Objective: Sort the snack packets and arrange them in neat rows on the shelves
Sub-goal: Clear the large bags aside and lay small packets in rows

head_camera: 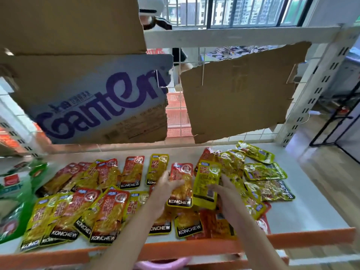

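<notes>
Red packet (181,184) gripped by left hand (165,186), yellow packet (207,184) by right hand (224,189)

Torn cardboard sheets (239,94) hang on wire grid; barred window (243,10) behind.

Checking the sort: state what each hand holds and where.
Left hand grips the red foil snack packet at its left edge; right hand grips the yellow foil packet at its lower edge.

Two bare forearms, no sleeves visible, end in the left hand (165,187) and right hand (224,189); no rings, watch or gloves show on either.
</notes>
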A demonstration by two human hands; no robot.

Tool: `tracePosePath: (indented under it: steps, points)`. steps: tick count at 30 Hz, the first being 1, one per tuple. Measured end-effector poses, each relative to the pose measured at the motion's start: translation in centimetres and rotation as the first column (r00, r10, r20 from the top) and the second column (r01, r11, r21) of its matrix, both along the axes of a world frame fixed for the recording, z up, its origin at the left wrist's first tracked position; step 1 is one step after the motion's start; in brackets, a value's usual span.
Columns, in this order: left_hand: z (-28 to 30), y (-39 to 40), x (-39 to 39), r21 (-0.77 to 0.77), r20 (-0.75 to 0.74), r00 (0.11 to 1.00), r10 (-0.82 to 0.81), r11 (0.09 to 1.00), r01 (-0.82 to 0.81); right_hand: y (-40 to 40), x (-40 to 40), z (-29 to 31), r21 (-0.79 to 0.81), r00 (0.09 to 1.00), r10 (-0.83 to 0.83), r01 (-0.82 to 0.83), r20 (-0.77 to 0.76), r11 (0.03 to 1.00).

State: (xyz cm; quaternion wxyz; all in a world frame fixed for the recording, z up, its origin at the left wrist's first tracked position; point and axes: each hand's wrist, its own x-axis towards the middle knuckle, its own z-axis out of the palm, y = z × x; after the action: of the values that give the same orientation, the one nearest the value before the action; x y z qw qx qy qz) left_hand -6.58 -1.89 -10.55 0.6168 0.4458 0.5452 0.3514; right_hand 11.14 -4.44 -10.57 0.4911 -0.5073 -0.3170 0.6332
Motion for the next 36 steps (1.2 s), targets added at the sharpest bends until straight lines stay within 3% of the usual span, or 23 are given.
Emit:
tracePosePath:
  steps: [3, 6, 10, 14, 18, 23, 31, 33, 36]
  points:
    - [-1.0, -1.4, -0.6, 0.047, 0.006, 1.0, 0.011, 0.999, -0.011, -0.3, -0.7, -1.5, 0.069, 0.984, 0.015, -0.028, 0.178, 0.997]
    - [-1.8, -1.8, -1.0, 0.082, 0.021, 0.999, 0.035, 0.996, -0.036, -0.7, -1.0, -1.8, 0.187, 0.904, -0.038, -0.047, 0.426, 0.981]
    - [-1.6, -2.5, -0.9, 0.167, -0.075, 0.997, 0.005, 0.986, 0.007, -1.6, -2.0, -1.2, 0.269, 0.813, 0.155, -0.356, 0.561, 0.895]
    - [-1.8, -2.5, -1.2, 0.168, -0.01, 1.0, -0.02, 0.986, 0.021, -1.3, -1.9, -1.7, 0.231, 0.796, 0.269, -0.449, 0.543, 0.863]
    - [-2.0, -2.0, -1.5, 0.112, 0.137, 0.99, 0.028, 0.993, -0.044, -1.2, -1.5, -1.7, 0.244, 0.847, 0.218, -0.37, 0.484, 0.896]
    - [-2.3, -1.7, -1.4, 0.102, 0.148, 0.989, 0.017, 0.994, -0.032, -0.9, -1.6, -2.3, 0.24, 0.889, 0.16, -0.283, 0.429, 0.929]
    - [-1.3, -1.5, -1.6, 0.116, 0.179, 0.984, 0.007, 0.993, -0.028, -0.2, -2.2, -2.5, 0.067, 0.95, 0.108, -0.133, 0.294, 0.989]
    - [-0.5, -0.4, -2.0, 0.115, 0.105, 0.993, 0.047, 0.992, -0.059, 0.9, -2.6, -1.6, 0.025, 0.948, 0.106, -0.118, 0.3, 0.993]
    - [0.4, 2.4, -2.8, 0.174, -0.219, 0.972, 0.086, 0.984, -0.047, 4.0, -3.0, -0.8, 0.048, 0.875, 0.102, -0.141, 0.474, 0.989]
